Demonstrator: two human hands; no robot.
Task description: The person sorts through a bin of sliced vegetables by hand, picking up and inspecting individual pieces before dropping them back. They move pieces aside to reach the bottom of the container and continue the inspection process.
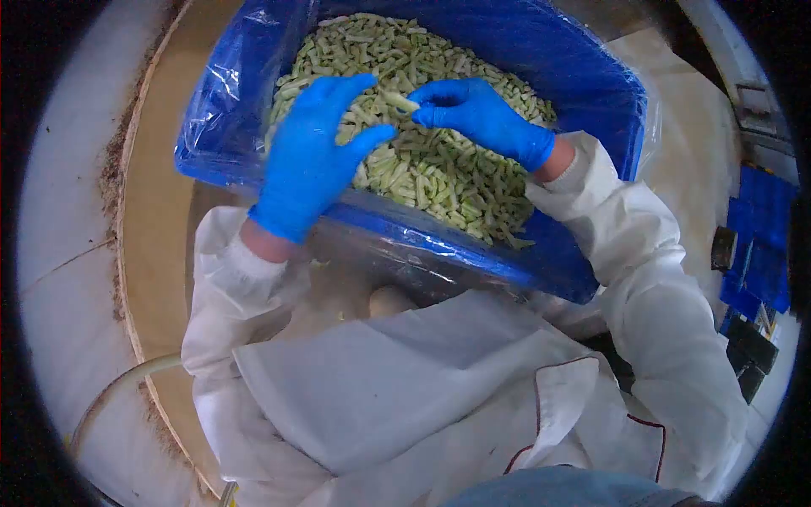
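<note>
pale tiled floor (59, 253), tan round platform (156, 220), thin hose (118, 384), stacked blue and black crates (756, 253) at right

Both gloved hands crowd the middle of the bean pile (439, 169), fingertips nearly meeting, so little room is left between them. The blue-lined bin wall (473, 253) bars the near side, while open beans lie free toward the far rim.
</note>
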